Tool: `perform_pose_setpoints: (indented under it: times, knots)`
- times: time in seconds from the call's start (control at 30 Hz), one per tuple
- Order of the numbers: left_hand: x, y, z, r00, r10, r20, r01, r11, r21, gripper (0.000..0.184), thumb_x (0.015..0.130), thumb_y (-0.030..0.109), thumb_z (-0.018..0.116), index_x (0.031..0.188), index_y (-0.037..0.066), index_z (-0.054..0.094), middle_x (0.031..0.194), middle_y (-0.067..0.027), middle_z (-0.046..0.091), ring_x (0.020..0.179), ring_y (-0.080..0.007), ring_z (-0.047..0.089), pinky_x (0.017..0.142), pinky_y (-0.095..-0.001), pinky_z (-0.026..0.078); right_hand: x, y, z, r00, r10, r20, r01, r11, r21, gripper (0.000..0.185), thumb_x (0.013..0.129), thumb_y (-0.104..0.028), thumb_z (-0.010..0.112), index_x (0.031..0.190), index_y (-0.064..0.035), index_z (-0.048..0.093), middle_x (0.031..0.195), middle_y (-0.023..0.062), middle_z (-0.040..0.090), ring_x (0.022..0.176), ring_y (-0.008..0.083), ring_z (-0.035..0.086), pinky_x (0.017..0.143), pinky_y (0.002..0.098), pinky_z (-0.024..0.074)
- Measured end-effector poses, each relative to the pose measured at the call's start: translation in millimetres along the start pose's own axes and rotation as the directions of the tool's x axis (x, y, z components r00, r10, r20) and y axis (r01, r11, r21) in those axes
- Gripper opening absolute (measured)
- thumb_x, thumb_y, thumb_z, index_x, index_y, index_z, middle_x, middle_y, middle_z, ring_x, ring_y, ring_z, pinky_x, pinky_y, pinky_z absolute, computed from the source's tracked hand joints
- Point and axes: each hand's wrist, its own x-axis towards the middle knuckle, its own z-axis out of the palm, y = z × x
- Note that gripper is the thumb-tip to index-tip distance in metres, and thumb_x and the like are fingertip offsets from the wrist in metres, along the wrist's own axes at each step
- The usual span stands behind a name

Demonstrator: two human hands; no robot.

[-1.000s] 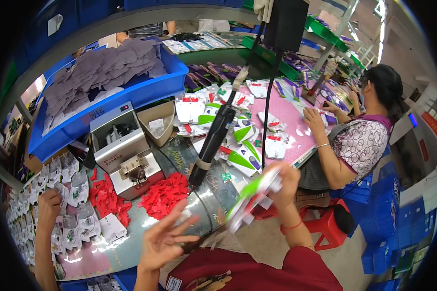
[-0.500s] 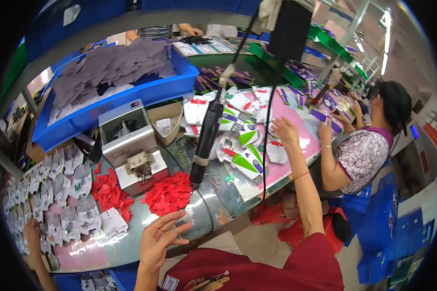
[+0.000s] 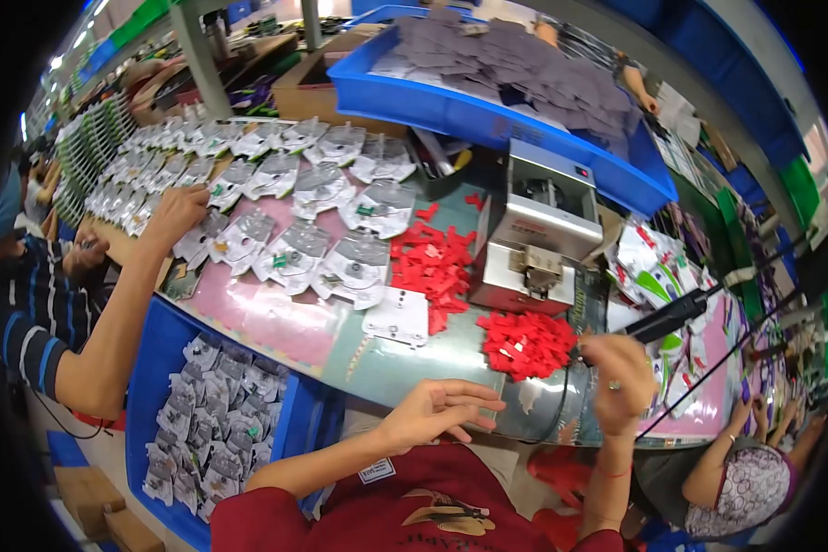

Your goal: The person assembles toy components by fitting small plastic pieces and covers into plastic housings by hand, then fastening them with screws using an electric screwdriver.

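Observation:
My left hand (image 3: 442,411) hovers over the table's front edge, fingers stretched out and slightly apart, holding nothing. My right hand (image 3: 619,382) is curled, right of the pile of small red pieces (image 3: 527,345). A small green spot shows at its fingers; what they hold, if anything, cannot be made out. Just behind it lies the lower end of a hanging black electric screwdriver (image 3: 667,318); contact is unclear. Beyond is a heap of white-and-green plastic parts (image 3: 658,276). Left of the red pieces lies a flat white plate (image 3: 397,316).
A metal machine (image 3: 538,221) stands behind the red pieces. Rows of white housings (image 3: 290,253) cover the table's left, where a co-worker's hand (image 3: 182,213) reaches in. A blue bin (image 3: 147,386) holds more housings below. Grey sheets fill a blue tray (image 3: 488,129). Another person (image 3: 750,483) sits right.
The view has swung left, showing more housings and the lower bin. My right hand has drawn back from the white-and-green parts toward the red pieces and curled. My left hand stays open.

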Motion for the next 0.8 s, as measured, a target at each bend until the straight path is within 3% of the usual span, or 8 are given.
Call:
perform_pose_setpoints:
  times: [0.03,0.13,0.23,0.53,0.67,0.8]
  knots:
    - [-6,-2,-6,0.999,0.005,-0.052,-0.007,1.000,-0.029,0.034,0.087,0.014,0.048,0.116,-0.002,0.046,0.113,-0.0179,0.054,0.095,-0.0244,0.059,0.068,-0.0288,0.052,11,-7,17,0.993,-0.030,0.114,0.019,0.995,0.100,0.034,0.058,0.010,0.052,0.087,-0.0031,0.065,0.080,0.0115,0.060,0.067,0.0224,0.059,0.057,0.0284,0.0477]
    - [-26,-7,-26,0.977,0.013,-0.215,-0.041,0.991,-0.128,0.032,0.088,0.018,0.049,0.113,-0.001,0.049,0.108,-0.0161,0.056,0.091,-0.0223,0.060,0.066,-0.0281,0.052,33,-23,68,0.942,-0.133,0.307,0.059,0.969,0.240,0.040,0.058,0.005,0.055,0.096,-0.0059,0.061,0.089,0.0078,0.058,0.070,0.0209,0.057,0.054,0.0289,0.0468]
    - [-39,-8,-41,0.918,0.000,-0.397,-0.096,0.970,-0.222,0.028,0.087,0.016,0.048,0.108,-0.002,0.050,0.103,-0.0176,0.058,0.083,-0.0231,0.062,0.064,-0.0287,0.052,43,-35,116,0.907,-0.197,0.373,0.104,0.961,0.255,0.035,0.061,0.003,0.056,0.094,-0.0071,0.061,0.091,0.0068,0.056,0.076,0.0212,0.056,0.058,0.0305,0.0471]
    - [-53,-2,-61,0.832,0.104,-0.544,-0.348,0.863,-0.367,0.022,0.086,0.009,0.048,0.105,-0.002,0.051,0.092,-0.0162,0.061,0.069,-0.0197,0.063,0.055,-0.0303,0.054,59,-43,188,0.782,-0.351,0.515,0.321,0.935,0.150,0.014,0.065,-0.009,0.054,0.078,-0.0065,0.056,0.081,0.0068,0.049,0.078,0.0224,0.051,0.061,0.0323,0.0432]
    - [-52,0,-64,0.828,0.109,-0.550,-0.357,0.859,-0.368,0.023,0.086,0.009,0.048,0.106,-0.002,0.051,0.091,-0.0157,0.061,0.069,-0.0196,0.062,0.055,-0.0302,0.053,57,-41,193,0.749,-0.376,0.545,0.350,0.924,0.156,0.012,0.065,-0.010,0.053,0.077,-0.0071,0.056,0.081,0.0070,0.050,0.078,0.0224,0.050,0.063,0.0322,0.0433]
    - [-51,-3,-65,0.843,0.106,-0.527,-0.340,0.864,-0.370,0.023,0.086,0.009,0.048,0.106,-0.002,0.050,0.091,-0.0155,0.061,0.069,-0.0200,0.062,0.055,-0.0302,0.053,56,-36,192,0.784,-0.365,0.502,0.315,0.931,0.185,0.016,0.065,-0.009,0.054,0.081,-0.0068,0.058,0.083,0.0074,0.051,0.077,0.0227,0.052,0.062,0.0318,0.0446]
